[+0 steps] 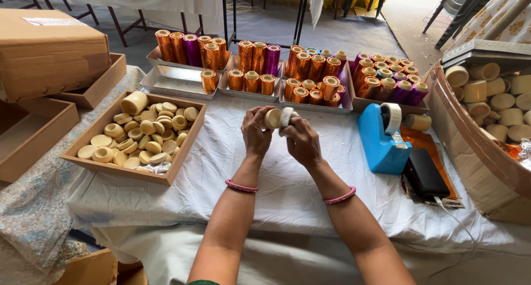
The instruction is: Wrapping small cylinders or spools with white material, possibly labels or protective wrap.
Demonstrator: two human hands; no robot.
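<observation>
— While I watch from the head view, where is the cream roll?

— Just left of the blue tape dispenser, above the desk. My left hand pinches it; my right hand is curled around a white strip against it.

— Which step?

— Wrapping, I judge; next needs firm tension.

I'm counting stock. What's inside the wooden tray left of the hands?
The wooden tray holds a heap of pale round discs and one taller pale tube at the back. The discs lie piled, so any underneath and most of the tray's floor are hidden.
</observation>
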